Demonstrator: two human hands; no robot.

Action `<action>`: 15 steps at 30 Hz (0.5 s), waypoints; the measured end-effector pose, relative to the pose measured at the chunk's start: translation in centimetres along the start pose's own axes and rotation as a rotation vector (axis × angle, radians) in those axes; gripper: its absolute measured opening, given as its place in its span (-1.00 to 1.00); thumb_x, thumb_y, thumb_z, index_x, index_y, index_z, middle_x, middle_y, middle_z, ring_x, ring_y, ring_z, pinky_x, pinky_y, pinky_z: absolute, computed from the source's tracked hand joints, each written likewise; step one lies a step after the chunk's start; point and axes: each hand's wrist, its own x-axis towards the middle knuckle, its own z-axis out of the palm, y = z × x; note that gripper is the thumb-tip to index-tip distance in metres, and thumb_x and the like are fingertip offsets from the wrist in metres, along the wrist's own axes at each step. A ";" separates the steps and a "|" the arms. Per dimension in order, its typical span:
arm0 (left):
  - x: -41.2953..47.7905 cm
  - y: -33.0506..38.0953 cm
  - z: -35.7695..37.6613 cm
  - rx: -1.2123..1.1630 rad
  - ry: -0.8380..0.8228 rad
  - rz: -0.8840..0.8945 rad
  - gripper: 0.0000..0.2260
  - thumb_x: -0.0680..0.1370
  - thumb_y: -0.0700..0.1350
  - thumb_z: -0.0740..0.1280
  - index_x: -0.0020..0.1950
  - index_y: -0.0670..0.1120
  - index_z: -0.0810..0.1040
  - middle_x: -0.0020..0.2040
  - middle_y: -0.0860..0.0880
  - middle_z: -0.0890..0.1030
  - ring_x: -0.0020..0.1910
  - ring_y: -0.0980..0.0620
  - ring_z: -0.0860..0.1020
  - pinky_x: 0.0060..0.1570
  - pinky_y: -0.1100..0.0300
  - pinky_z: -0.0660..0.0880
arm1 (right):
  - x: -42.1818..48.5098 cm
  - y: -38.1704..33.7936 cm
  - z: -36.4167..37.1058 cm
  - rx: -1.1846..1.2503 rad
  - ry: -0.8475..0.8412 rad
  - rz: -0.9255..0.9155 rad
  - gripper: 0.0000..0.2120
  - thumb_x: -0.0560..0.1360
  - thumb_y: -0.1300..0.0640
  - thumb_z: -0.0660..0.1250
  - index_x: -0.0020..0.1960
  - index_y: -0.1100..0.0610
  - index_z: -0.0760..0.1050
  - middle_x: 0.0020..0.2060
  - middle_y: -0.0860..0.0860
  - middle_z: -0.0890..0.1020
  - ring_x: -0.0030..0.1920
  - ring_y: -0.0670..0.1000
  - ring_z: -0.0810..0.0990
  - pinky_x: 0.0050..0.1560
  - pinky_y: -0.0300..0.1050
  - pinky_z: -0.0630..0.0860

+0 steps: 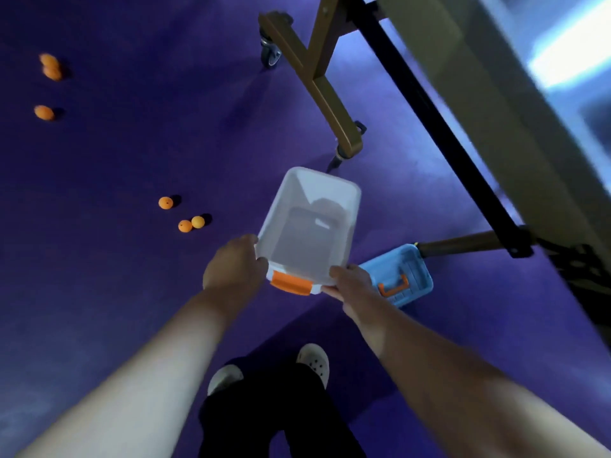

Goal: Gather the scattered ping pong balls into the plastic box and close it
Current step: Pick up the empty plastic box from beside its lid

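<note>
While we stand over the purple floor (115, 153), our left hand (233, 267) and right hand (352, 285) hold the plastic box (309, 226) by its near end, fingers wrapped on the rim either side of the orange latch (291, 283). Box empty, lid off. Blue lid (401, 276) lies on the floor just right of the box. Three ping pong balls (185, 225) sit left of the box; three more (44, 112) lie well beyond. Risks: balls roll under the table frame (330, 104); we step on the lid.
</note>
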 end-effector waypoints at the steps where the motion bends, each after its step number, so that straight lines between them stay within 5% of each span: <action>1: -1.0 0.4 -0.8 0.022 -0.011 -0.008 -0.70 0.47 -0.17 0.22 0.20 -0.12 0.45 0.17 -0.13 0.52 0.14 -0.18 0.46 -0.11 0.01 0.43 | -2.2 -0.3 -0.3 -0.010 -0.040 0.010 -0.80 0.44 0.34 0.26 0.06 0.28 0.49 -0.01 0.18 0.58 -0.10 0.13 0.63 -0.22 -0.16 0.64; 7: -8.5 3.0 -7.1 0.104 0.048 -0.148 -0.62 0.52 -0.13 0.22 0.31 -0.20 0.31 0.29 -0.19 0.40 0.28 -0.22 0.36 0.10 -0.07 0.38 | -15.2 -1.7 -2.9 -0.129 -0.152 -0.027 -0.85 0.44 0.37 0.22 -0.03 0.24 0.49 -0.01 0.16 0.58 -0.08 0.08 0.61 -0.25 -0.17 0.63; 13: -16.8 4.0 -13.3 0.163 0.085 -0.190 -0.65 0.53 -0.23 0.15 0.30 -0.26 0.27 0.12 -0.22 0.54 0.06 -0.26 0.52 -0.20 0.06 0.34 | -24.8 -3.6 -6.5 -0.257 -0.167 -0.165 -0.86 0.38 0.30 0.23 -0.19 0.12 0.52 -0.23 0.05 0.61 -0.23 -0.01 0.57 -0.09 -0.01 0.60; 15: -19.4 4.5 -14.9 0.104 0.124 -0.157 -0.80 0.51 -0.26 0.15 0.13 -0.24 0.33 -0.02 -0.20 0.56 -0.11 -0.22 0.50 -0.28 0.10 0.33 | -27.6 -4.4 -7.7 -0.267 -0.150 -0.219 -0.85 0.29 0.24 0.24 -0.19 0.21 0.54 -0.26 0.07 0.60 -0.25 0.02 0.55 -0.07 0.11 0.61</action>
